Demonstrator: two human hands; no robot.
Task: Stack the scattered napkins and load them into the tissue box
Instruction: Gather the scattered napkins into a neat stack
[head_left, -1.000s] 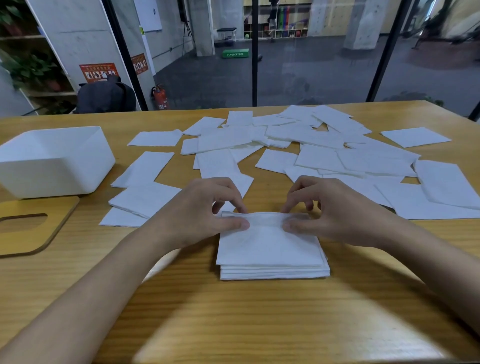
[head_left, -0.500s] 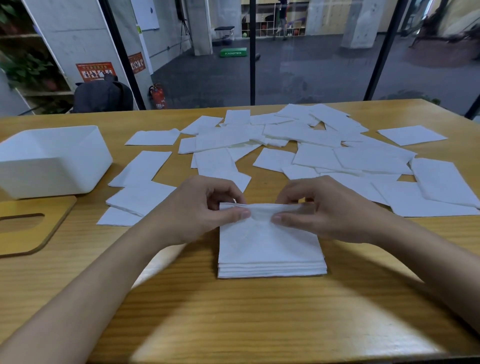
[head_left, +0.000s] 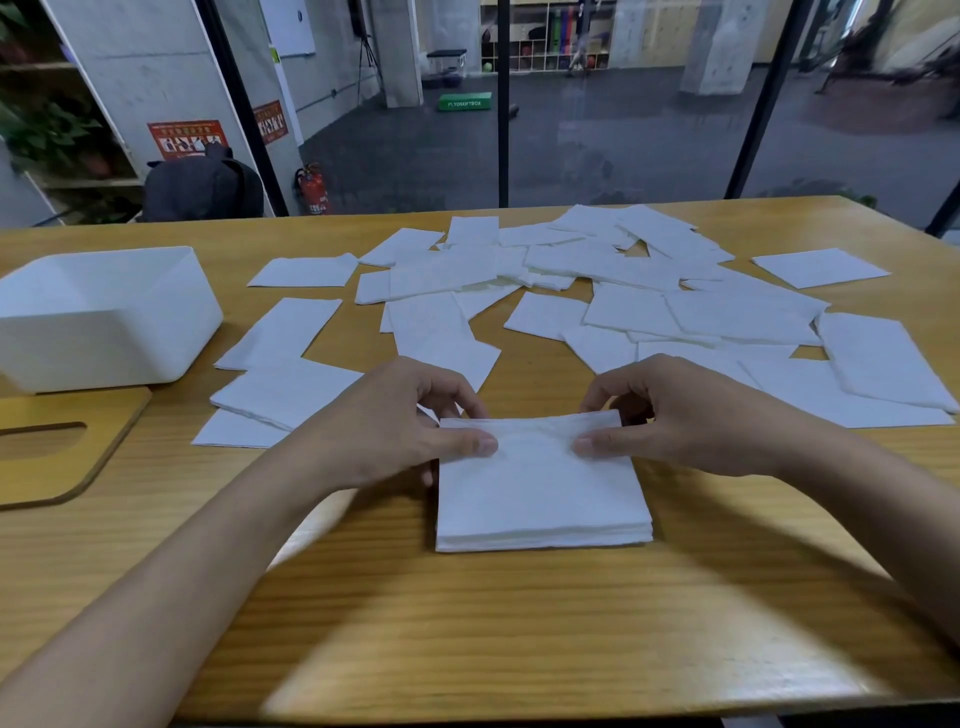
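Observation:
A squared stack of white napkins (head_left: 540, 499) lies on the wooden table in front of me. My left hand (head_left: 395, 421) pinches the far left edge of the stack's top napkin between thumb and fingers. My right hand (head_left: 675, 415) pinches the same far edge from the right. That far edge is lifted slightly. Several loose napkins (head_left: 623, 291) lie scattered across the table behind the stack. The white tissue box (head_left: 104, 317) stands open and without its lid at the far left.
The box's wooden lid (head_left: 57, 447) with a slot lies flat in front of the box at the left edge. A small overlapping pile of napkins (head_left: 280, 389) lies left of my left hand. The table's near edge runs along the bottom; glass walls stand behind it.
Both hands have kept their pinch on the top napkin's far edge and drawn it slightly further away from me. My thumbs have moved apart again after closing in.

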